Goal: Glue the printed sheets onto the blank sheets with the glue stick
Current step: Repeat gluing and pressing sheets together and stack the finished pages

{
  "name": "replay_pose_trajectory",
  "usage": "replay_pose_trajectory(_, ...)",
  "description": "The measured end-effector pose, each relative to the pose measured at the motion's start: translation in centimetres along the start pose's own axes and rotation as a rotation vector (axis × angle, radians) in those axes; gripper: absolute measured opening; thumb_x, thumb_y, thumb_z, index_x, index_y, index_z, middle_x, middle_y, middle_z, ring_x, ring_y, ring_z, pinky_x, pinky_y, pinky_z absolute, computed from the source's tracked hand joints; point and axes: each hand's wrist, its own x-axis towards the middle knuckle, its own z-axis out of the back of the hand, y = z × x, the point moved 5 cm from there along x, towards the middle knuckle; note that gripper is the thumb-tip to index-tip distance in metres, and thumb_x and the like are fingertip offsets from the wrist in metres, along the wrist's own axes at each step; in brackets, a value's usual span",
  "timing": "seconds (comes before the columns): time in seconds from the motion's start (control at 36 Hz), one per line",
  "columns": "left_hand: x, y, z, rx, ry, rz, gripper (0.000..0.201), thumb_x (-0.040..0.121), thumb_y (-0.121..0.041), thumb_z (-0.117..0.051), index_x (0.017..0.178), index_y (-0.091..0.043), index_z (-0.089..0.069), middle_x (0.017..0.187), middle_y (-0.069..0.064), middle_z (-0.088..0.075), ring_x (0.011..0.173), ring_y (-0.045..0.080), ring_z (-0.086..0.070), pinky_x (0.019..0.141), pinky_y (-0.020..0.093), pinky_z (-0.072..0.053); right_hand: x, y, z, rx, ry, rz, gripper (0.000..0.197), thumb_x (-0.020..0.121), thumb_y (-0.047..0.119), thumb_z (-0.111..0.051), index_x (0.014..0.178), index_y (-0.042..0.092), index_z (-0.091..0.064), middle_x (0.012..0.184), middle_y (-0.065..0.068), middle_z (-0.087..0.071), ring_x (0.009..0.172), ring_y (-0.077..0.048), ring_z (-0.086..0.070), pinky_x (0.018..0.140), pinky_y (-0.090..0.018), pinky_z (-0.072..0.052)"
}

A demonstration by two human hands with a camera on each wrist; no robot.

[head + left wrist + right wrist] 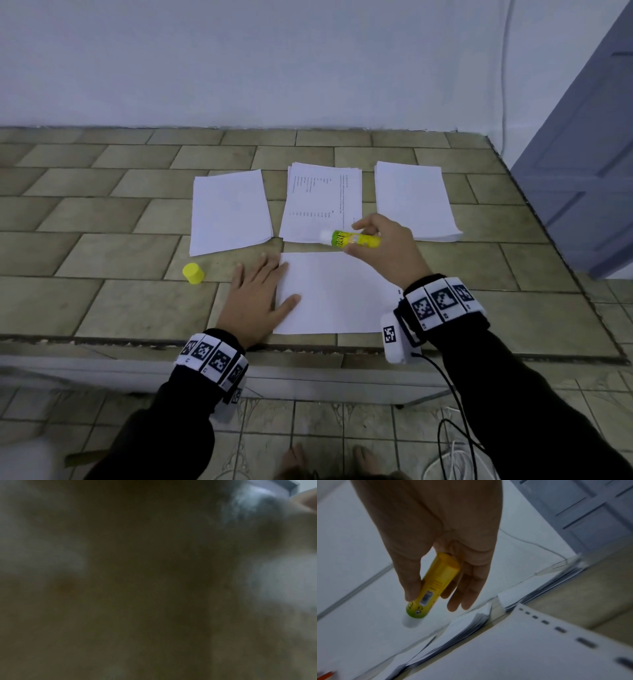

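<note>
A blank sheet (335,294) at the table's (102,308) near edge is pressed flat at its 9 o'clock edge by the left hand (255,301), fingers straight. Above its 12 o'clock edge, the uncapped glue stick (352,238) is pinched by the right hand (387,250). At 12 o'clock lies the printed stack (322,202); the yellow cap (193,273) stands at 9 o'clock.

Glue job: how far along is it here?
Done: cap is off, lying on the table. In hand: left hand steadies a sheet; right hand holds the glue stick above it. Left: the printed stack and blank stack remain.
</note>
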Motion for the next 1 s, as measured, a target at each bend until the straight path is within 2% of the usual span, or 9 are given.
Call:
replay_pose_trajectory(0.11,0.1,-0.1,-0.1,0.004,0.006,-0.026,0.088,0.085,-0.073,-0.013,0.154,-0.021,-0.029,0.163,-0.009,-0.018,0.152,0.013,-0.004,0.122,0.049,0.004,1.0,1.8,-1.9,-0.036,0.032,0.002,0.03,0.075,0.024,-0.079,0.099,0.018,-0.062,0.093,0.002,-0.06,0.083,-0.014,-0.056,0.068,-0.022,-0.047)
replay_pose_trajectory(0.22,0.0,0.0,-0.1,0.004,-0.005,-0.046,0.091,0.084,-0.078,-0.012,0.153,-0.021,-0.032,0.162,-0.011,-0.02,0.152,0.015,-0.006,0.121,0.051,0.003,1.9,3.5,-3.8,-0.049,0.067,0.014,0.037,0.073,0.022,-0.08,0.1,0.021,-0.055,0.094,0.0,-0.058,0.083,-0.016,-0.053,0.059,-0.023,-0.039)
replay_pose_trajectory(0.31,0.0,0.1,-0.3,-0.003,-0.004,-0.054,0.098,0.082,-0.082,-0.003,0.154,-0.022,-0.03,0.163,-0.011,-0.018,0.152,0.014,-0.004,0.121,0.051,0.004,2.5,4.3,-5.4,-0.085,0.104,0.038,0.033,0.07,0.016,-0.079,0.094,0.013,-0.057,0.092,-0.005,-0.064,0.084,-0.022,-0.059,0.069,-0.031,-0.049)
replay_pose_trajectory(0.39,0.1,0.2,-0.3,-0.01,0.0,-0.05,0.093,0.084,-0.079,-0.009,0.155,-0.021,-0.029,0.163,-0.011,-0.016,0.152,0.014,-0.002,0.121,0.05,0.006,2.8,4.9,-6.7,-0.135,0.138,0.08,0.022,0.069,0.012,-0.074,0.082,0.007,-0.057,0.089,-0.011,-0.065,0.083,-0.028,-0.061,0.076,-0.043,-0.052)
replay_pose_trajectory(0.53,0.0,0.1,-0.3,0.003,-0.006,-0.054,0.101,0.081,-0.083,0.001,0.155,-0.021,-0.027,0.163,-0.012,-0.014,0.152,0.013,-0.001,0.121,0.049,0.008,2.8,5.8,-8.3,-0.277,0.232,0.141,0.02,0.075,0.011,-0.069,0.085,0.008,-0.051,0.094,-0.015,-0.061,0.085,-0.032,-0.059,0.078,-0.042,-0.049)
replay_pose_trajectory(0.64,0.0,0.1,-0.2,-0.004,-0.024,-0.059,0.096,0.084,-0.081,-0.004,0.153,-0.02,-0.03,0.162,-0.011,-0.017,0.152,0.014,-0.003,0.121,0.05,0.006,2.8,6.3,-9.4,-0.323,0.278,0.172,0.022,0.079,0.01,-0.065,0.088,0.01,-0.045,0.091,-0.018,-0.064,0.086,-0.035,-0.058,0.075,-0.04,-0.049)
replay_pose_trajectory(0.75,0.0,0.2,-0.3,-0.008,-0.027,-0.059,0.088,0.088,-0.075,-0.013,0.153,-0.02,-0.031,0.162,-0.01,-0.02,0.152,0.014,-0.004,0.121,0.051,0.005,2.7,6.2,-9.5,-0.374,0.277,0.188,0.028,0.082,0.011,-0.063,0.092,0.014,-0.037,0.094,-0.018,-0.061,0.085,-0.032,-0.054,0.068,-0.032,-0.039)
replay_pose_trajectory(0.89,0.1,0.3,-0.4,-0.005,-0.028,-0.053,0.087,0.087,-0.074,-0.014,0.154,-0.021,-0.029,0.162,-0.012,-0.017,0.152,0.012,-0.002,0.121,0.05,0.007,2.5,5.9,-9.0,-0.371,0.281,0.191,0.03,0.082,0.014,-0.066,0.092,0.013,-0.037,0.094,-0.016,-0.061,0.085,-0.03,-0.054,0.074,-0.038,-0.046)
replay_pose_trajectory(1.0,0.0,0.3,-0.4,-0.004,-0.031,-0.05,0.089,0.086,-0.076,-0.012,0.155,-0.021,-0.028,0.162,-0.013,-0.016,0.152,0.013,-0.002,0.121,0.049,0.008,2.5,5.1,-7.9,-0.436,0.254,0.176,0.029,0.083,0.012,-0.062,0.094,0.013,-0.035,0.093,-0.014,-0.057,0.083,-0.027,-0.048,0.066,-0.03,-0.037)
